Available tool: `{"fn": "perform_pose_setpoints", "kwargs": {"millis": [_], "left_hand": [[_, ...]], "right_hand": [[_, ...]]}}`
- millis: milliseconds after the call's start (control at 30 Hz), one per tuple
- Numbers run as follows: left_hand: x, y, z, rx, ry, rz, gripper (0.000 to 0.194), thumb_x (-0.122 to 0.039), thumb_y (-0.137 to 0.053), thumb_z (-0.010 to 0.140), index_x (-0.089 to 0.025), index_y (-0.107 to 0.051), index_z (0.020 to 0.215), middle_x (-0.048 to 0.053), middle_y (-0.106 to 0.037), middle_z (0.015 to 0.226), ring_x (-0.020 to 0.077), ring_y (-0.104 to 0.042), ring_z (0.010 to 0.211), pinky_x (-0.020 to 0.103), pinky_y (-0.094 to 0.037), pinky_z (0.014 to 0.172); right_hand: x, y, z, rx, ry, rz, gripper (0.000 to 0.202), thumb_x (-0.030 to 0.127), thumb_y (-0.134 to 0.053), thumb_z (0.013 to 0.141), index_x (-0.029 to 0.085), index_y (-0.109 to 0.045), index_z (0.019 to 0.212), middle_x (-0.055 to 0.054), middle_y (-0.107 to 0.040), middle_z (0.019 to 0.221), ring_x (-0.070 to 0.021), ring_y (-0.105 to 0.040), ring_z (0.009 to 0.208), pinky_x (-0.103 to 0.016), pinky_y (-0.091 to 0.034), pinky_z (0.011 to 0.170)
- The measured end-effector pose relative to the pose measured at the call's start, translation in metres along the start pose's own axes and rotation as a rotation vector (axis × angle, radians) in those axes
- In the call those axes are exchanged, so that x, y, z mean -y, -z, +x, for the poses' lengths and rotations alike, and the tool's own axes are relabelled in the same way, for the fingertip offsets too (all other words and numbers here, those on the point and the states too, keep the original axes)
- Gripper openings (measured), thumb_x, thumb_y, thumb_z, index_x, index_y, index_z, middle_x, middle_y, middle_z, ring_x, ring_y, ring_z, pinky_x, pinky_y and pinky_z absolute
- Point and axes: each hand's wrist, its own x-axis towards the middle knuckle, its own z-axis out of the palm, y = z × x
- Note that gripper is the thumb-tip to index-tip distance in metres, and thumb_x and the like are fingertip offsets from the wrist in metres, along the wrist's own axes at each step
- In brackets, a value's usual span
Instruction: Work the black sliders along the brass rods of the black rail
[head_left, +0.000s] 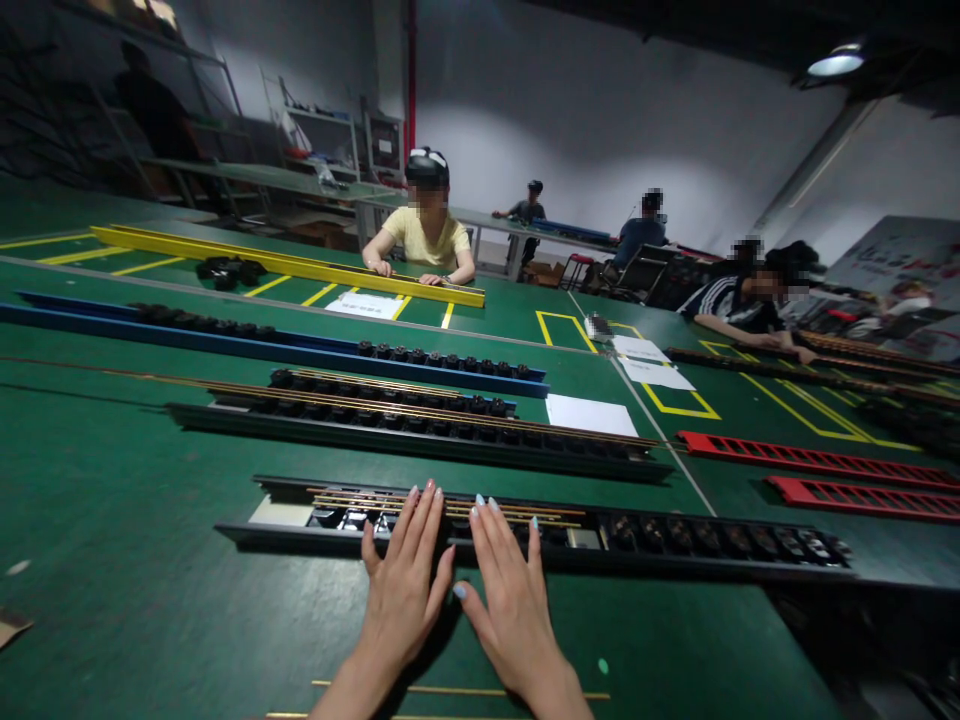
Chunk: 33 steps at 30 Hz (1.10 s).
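My left hand (405, 580) lies flat with its fingers stretched over the near black channel (255, 538). Beside it, my right hand (508, 580) rests the same way, fingers extended and thumb apart. Under and around the fingertips run several thin brass-coloured rods (559, 515) along the channel. Dark glossy blocks (709, 538) fill the channel's right part, and others show at its left, partly hidden by my hands. A pale piece (583, 539) sits between the blocks. Neither hand is wrapped around anything.
Behind lie another black channel (225, 418) with long rods, a blue channel (315, 352) and a yellow channel (285, 264). Red slotted strips (817, 458) are at the right. Loose rods (450, 691) lie near my wrists. A co-worker (427, 235) sits across the green table (135, 580).
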Motion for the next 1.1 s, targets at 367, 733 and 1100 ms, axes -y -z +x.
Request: {"fn": "perform_pose_setpoints", "kwargs": {"millis": [367, 733, 1100], "left_hand": [[0.001, -0.001, 0.0, -0.019, 0.044, 0.015, 0.061, -0.031, -0.045, 0.091, -0.029, -0.021, 0.148, 0.007, -0.053, 0.139, 0.0246, -0.032, 0.139, 0.052, 0.004, 0.113], [0.0, -0.006, -0.009, -0.02, 0.089, 0.014, 0.062, -0.042, -0.047, 0.09, -0.03, -0.024, 0.147, 0.009, -0.041, 0.147, 0.0253, -0.027, 0.141, 0.054, 0.002, 0.113], [-0.004, -0.006, -0.006, 0.013, 0.049, 0.078, 0.064, -0.031, -0.044, 0.091, -0.026, -0.017, 0.149, 0.011, -0.044, 0.146, 0.027, -0.038, 0.135, 0.055, -0.003, 0.113]], "right_hand": [[0.006, -0.005, -0.002, -0.025, -0.084, 0.003, 0.059, 0.045, -0.029, 0.098, 0.023, -0.013, 0.15, -0.002, -0.03, 0.152, -0.0197, -0.027, 0.141, -0.05, -0.014, 0.116], [-0.003, -0.002, -0.001, 0.033, 0.016, 0.037, 0.067, 0.042, -0.036, 0.096, 0.022, -0.002, 0.15, -0.004, -0.028, 0.153, -0.0219, -0.027, 0.141, -0.05, -0.021, 0.115], [-0.005, -0.002, -0.002, 0.053, 0.005, 0.043, 0.067, 0.044, -0.035, 0.097, 0.022, -0.003, 0.151, -0.002, -0.022, 0.154, -0.0211, -0.024, 0.142, -0.048, -0.023, 0.115]]}}
